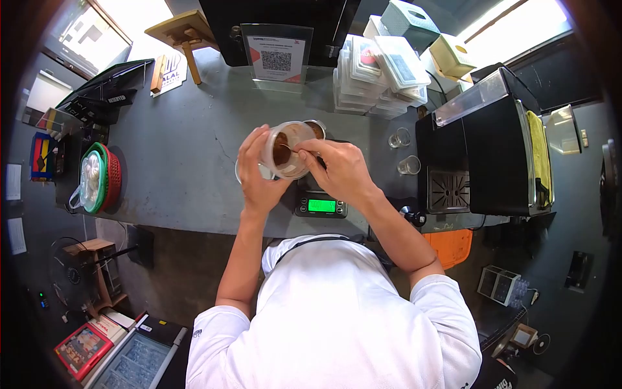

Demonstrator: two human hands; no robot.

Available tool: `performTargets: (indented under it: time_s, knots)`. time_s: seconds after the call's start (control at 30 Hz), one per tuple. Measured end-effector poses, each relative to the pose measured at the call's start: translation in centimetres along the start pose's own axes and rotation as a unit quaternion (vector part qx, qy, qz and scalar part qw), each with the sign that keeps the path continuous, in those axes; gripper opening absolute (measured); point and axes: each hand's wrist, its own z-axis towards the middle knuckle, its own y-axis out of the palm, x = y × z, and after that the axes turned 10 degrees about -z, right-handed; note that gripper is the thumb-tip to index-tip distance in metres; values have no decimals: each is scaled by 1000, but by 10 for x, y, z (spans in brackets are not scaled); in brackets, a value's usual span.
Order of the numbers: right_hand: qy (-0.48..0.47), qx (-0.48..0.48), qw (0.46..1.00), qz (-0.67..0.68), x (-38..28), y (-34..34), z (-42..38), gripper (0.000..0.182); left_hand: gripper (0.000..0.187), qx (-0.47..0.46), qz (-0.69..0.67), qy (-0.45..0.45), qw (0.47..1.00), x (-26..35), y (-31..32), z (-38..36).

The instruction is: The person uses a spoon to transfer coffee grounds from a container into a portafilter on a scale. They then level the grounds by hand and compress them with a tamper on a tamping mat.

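Tilted over the counter is a clear plastic tub with brown powder inside, and my left hand is wrapped round its left side. My right hand is closed at the tub's right rim, pinching the thin handle of a spoon that reaches into the powder. A digital scale with a lit green display lies just below the hands. Behind the tub a round container with brown contents partly shows. A white rim shows beside my left hand, mostly hidden.
Two small glasses stand right of the hands, beside a black coffee machine. Stacked plastic boxes and a QR-code stand are at the back. Red and green baskets sit at the left edge.
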Motion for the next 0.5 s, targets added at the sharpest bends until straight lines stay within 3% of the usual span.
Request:
performTargets:
  time_s: [0.23, 0.5]
  knots:
    - [187, -49, 963, 189, -2, 3, 3, 21, 84, -5, -21, -16, 1000, -1, 10, -4]
    - [247, 10, 937, 247, 24, 7, 6, 26, 85, -1, -32, -52, 998, -8, 4, -6]
